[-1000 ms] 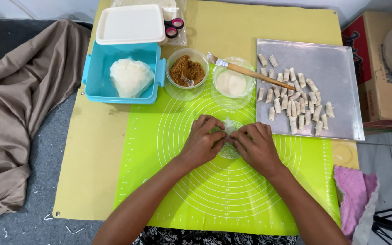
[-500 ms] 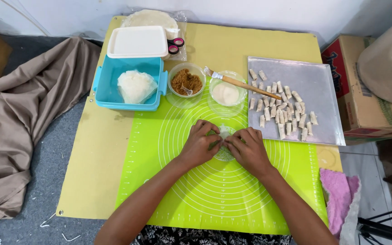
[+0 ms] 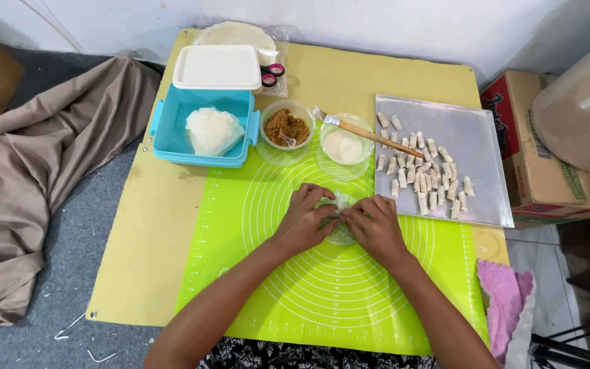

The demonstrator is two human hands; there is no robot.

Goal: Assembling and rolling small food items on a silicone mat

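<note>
My left hand and my right hand meet at the middle of a green silicone mat. Between their fingers lies a thin, pale wrapper, pressed and folded against the mat; most of it is hidden under the fingers. Just beyond the hands stand a clear bowl of brown filling and a clear bowl of white paste with a wooden-handled brush laid across it. A metal tray to the right carries several small rolled pieces.
A blue tub holds a stack of white wrappers; its white lid, red-handled scissors and a bagged stack of round sheets lie behind. A pink cloth sits right, a cardboard box beyond, brown fabric left.
The view has tilted and shifted, so the table sits lower and to the right in the picture. Both hands stay together on the wrapper, fingers working it slightly.
</note>
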